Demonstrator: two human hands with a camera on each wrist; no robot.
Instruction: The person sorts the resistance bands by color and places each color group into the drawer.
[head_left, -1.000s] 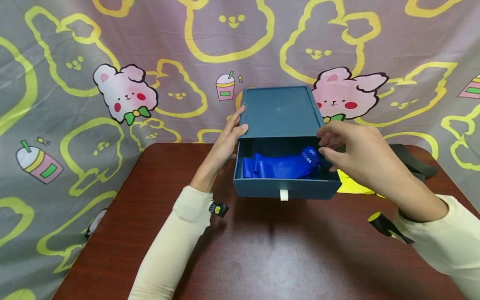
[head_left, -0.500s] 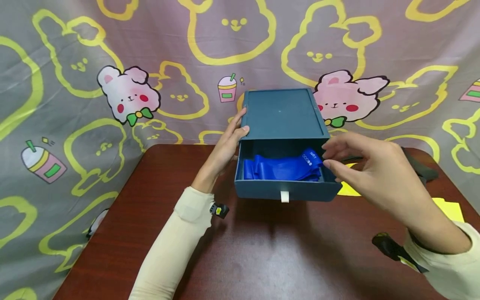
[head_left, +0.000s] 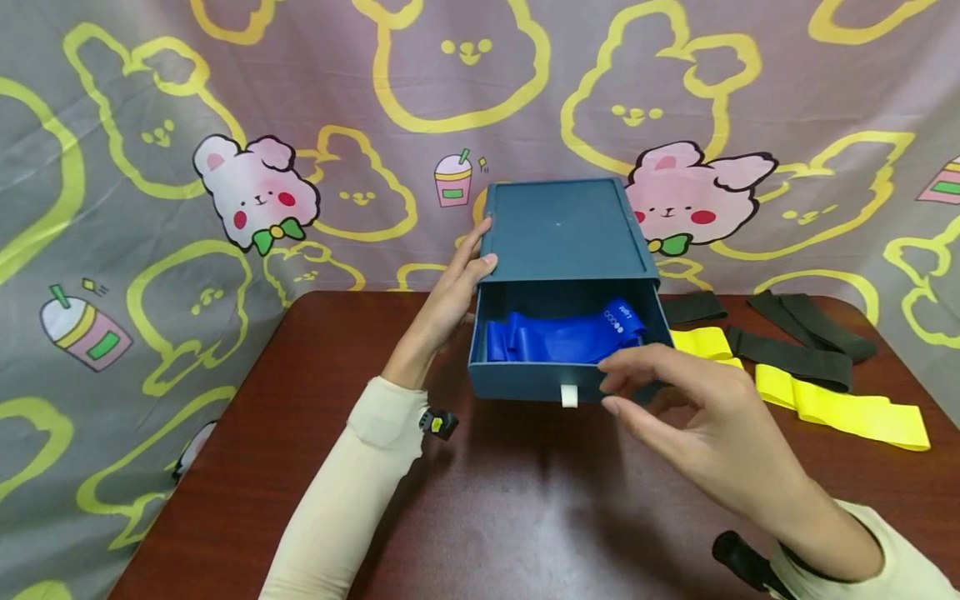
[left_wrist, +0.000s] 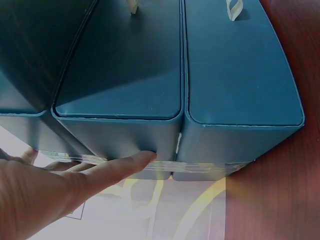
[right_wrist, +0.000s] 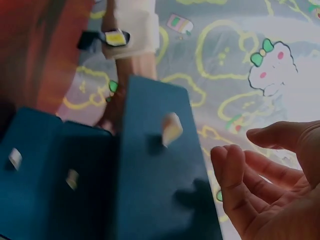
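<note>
A dark blue drawer box (head_left: 562,233) stands on the table with its top drawer (head_left: 517,382) pulled out. Inside that drawer lie blue flat bands (head_left: 562,337), one with white lettering. My left hand (head_left: 446,308) rests against the box's left side; in the left wrist view its thumb (left_wrist: 135,161) lies along the wall near a strip of clear tape. In front of the drawer's right corner hovers my right hand (head_left: 705,417), fingers and thumb apart, holding nothing. A white pull tab (head_left: 569,396) hangs from the drawer front. In the right wrist view, two lower drawers (right_wrist: 90,160) are closed.
To the right of the box lie yellow bands (head_left: 847,412) and black bands (head_left: 795,360) on the brown table (head_left: 360,467). A patterned cloth (head_left: 360,75) hangs behind the table.
My right hand has moved from the drawer's right side to in front of its front corner, uncovering the yellow and black bands. The left hand has stayed on the box.
</note>
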